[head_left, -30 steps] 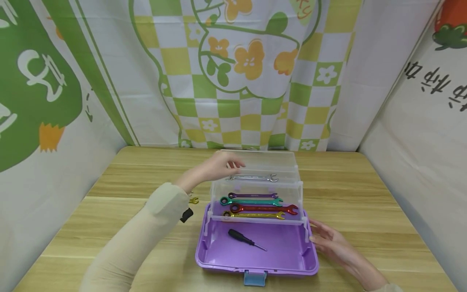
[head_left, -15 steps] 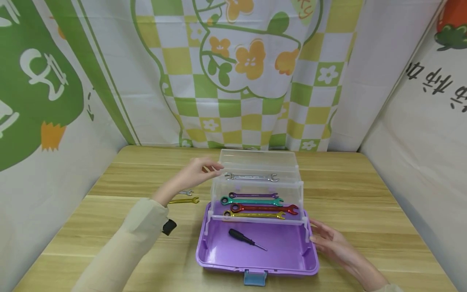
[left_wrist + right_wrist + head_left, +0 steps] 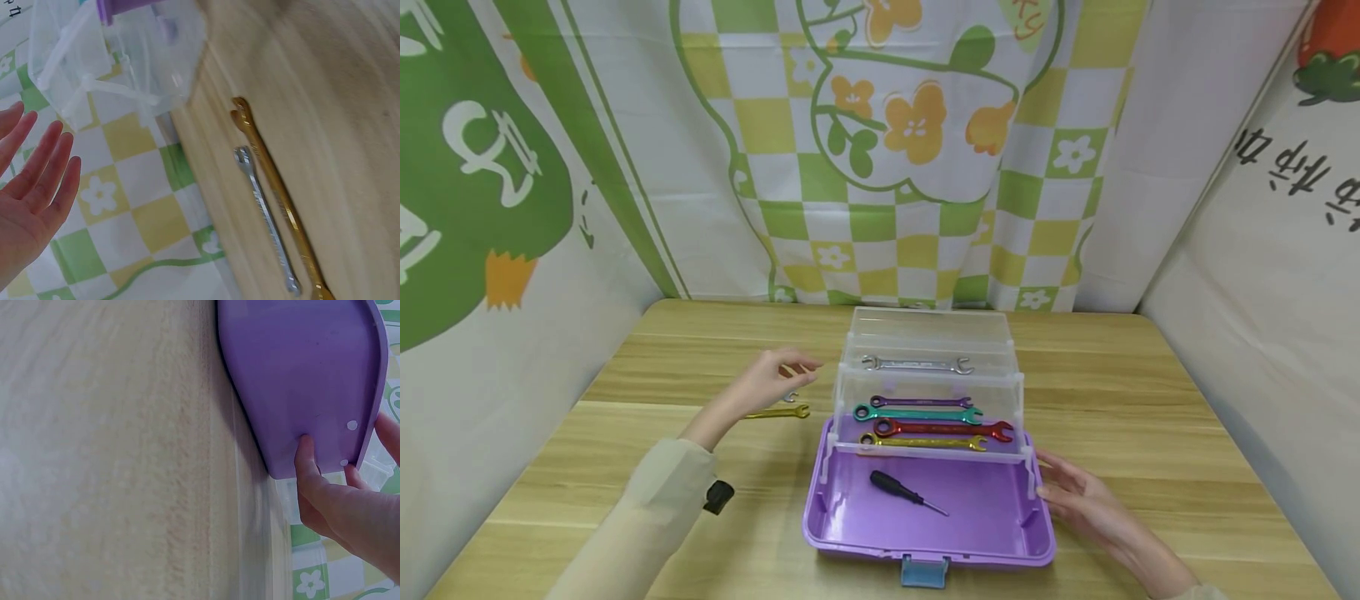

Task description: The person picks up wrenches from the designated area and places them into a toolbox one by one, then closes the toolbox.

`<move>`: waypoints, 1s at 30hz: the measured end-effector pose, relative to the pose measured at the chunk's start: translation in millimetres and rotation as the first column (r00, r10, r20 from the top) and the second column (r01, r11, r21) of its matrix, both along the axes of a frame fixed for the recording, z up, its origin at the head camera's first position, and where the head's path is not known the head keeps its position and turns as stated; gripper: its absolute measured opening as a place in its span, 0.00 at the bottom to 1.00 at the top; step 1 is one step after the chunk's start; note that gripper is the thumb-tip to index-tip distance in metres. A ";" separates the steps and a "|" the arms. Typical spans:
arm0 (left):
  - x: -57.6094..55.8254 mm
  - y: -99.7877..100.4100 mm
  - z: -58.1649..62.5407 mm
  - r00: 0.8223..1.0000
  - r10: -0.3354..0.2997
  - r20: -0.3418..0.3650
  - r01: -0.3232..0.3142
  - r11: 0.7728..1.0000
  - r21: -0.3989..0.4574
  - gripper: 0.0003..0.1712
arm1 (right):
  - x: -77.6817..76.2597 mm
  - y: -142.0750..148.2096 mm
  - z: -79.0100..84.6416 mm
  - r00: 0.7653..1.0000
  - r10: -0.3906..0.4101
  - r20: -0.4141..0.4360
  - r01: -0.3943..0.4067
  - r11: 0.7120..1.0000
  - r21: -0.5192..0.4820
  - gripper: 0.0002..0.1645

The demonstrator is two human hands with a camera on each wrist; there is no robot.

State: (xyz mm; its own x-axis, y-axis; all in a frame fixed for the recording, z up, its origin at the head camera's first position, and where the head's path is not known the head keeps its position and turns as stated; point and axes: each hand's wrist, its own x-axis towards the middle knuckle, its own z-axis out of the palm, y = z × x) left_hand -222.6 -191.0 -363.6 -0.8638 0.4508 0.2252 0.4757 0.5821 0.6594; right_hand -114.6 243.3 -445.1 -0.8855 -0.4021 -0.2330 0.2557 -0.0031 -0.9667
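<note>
My left hand (image 3: pixel 772 377) hangs over the table left of the toolbox, fingers loosely bent and holding nothing. Below it lie a gold wrench (image 3: pixel 278 187) and a silver wrench (image 3: pixel 265 219), side by side; the hand and wrist partly cover both in the head view. My right hand (image 3: pixel 1086 504) holds the right side of the purple toolbox (image 3: pixel 850 521), thumb at the rim and fingers against the outer wall (image 3: pixel 300 375). Inside the box lies a black-handled screwdriver (image 3: pixel 897 487). The raised clear trays bear a silver wrench (image 3: pixel 917 365) and several coloured wrenches (image 3: pixel 917 414).
A blue latch (image 3: pixel 924 572) hangs at the box's front. The wooden table (image 3: pixel 1150 400) ends at a printed curtain (image 3: pixel 895 225) behind, with cloth walls left and right. The clear lid (image 3: pixel 932 325) stands folded back.
My left hand has moved left and down, from over the silver wrench in the upper tray to above the wrenches on the table. The right hand stays put.
</note>
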 end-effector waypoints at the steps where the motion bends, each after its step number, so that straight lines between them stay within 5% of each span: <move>1: 0.5 -2.6 -2.4 1.000 0.002 0.002 -0.002 1.000 -0.001 0.13 | 0.0 0.0 -0.1 1.000 -0.001 -0.001 0.001 1.000 0.002 0.42; 16: 3.4 -38.1 -35.3 0.993 0.090 0.070 -0.083 0.992 -0.098 0.14 | -0.9 -0.4 -1.8 1.000 -0.011 0.003 0.011 1.000 -0.001 0.43; 30: -1.9 -60.0 -62.7 0.997 0.064 0.040 -0.056 0.981 -0.186 0.13 | -0.7 0.8 -2.0 1.000 0.003 -0.003 -0.003 1.000 -0.012 0.42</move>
